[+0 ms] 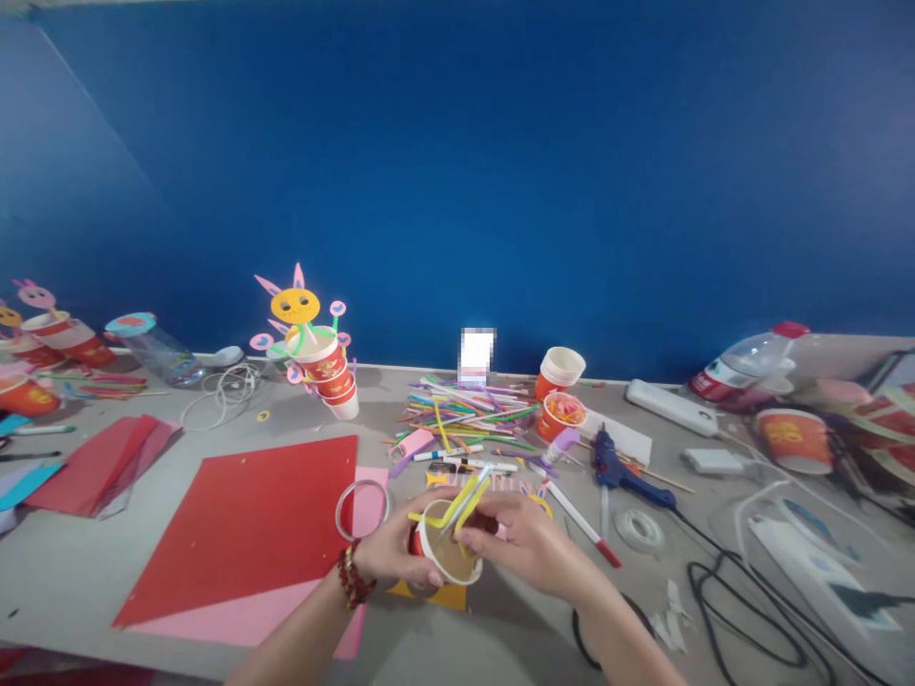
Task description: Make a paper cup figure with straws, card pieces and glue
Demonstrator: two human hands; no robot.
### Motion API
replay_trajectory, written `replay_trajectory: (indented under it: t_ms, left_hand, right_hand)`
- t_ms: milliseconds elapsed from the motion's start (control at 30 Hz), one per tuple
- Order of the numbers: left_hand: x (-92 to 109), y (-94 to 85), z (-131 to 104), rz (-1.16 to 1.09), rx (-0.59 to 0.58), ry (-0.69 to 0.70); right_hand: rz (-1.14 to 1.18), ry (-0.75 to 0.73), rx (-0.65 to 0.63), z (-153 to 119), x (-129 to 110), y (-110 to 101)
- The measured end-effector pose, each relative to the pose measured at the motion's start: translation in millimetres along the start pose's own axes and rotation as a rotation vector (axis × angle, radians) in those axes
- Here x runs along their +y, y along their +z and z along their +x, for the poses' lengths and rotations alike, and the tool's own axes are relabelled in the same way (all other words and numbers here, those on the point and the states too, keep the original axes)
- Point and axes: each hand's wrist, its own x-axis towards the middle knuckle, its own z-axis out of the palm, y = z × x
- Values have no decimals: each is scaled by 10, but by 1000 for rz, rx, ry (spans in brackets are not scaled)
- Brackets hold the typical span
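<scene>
My left hand (390, 548) is wrapped round a red and white paper cup (452, 560), tilted so its open mouth faces me. Bent yellow pipe cleaners (470, 501) and a white stick (457, 505) stand up at the cup's mouth. At the right side of the rim, my right hand (525, 538) has its thumb and fingers closed on one yellow pipe cleaner. Those fingers partly hide its lower end. Beneath the cup lies a piece of yellow paper (454, 597). A roll of clear tape (363, 484) is just beyond my left hand.
Red card (257, 514) lies at left. Behind it stands a stacked-cup figure with a yellow bunny face (295, 306). Loose pipe cleaners (464, 414) and markers (472, 467) lie ahead. A blue glue gun (629, 474) with a black cord (715, 543) rests at right.
</scene>
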Motion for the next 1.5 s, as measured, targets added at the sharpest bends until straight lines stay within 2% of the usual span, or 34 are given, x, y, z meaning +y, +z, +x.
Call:
replay_trajectory:
  t_ms: [333, 500, 967, 1200, 1400, 1500]
  left_hand:
    - [75, 52, 44, -73, 14, -49]
    - [-11, 59, 13, -133, 60, -100]
    - [-117, 114, 15, -296, 154, -109]
    - [-229, 113, 6, -348, 189, -131]
    - [-169, 140, 35, -393, 223, -147]
    - [-125, 161, 42, -401, 213, -140]
  right_hand:
    - [-72, -39, -16, 14, -65, -83]
    - [-134, -47, 6, 26, 11, -69]
    - [97, 18, -3, 29, 310, 85]
    - [248, 36, 76, 93, 456, 227]
    - [324, 23, 19, 73, 458, 248]
    - [255, 32, 92, 46, 464, 243]
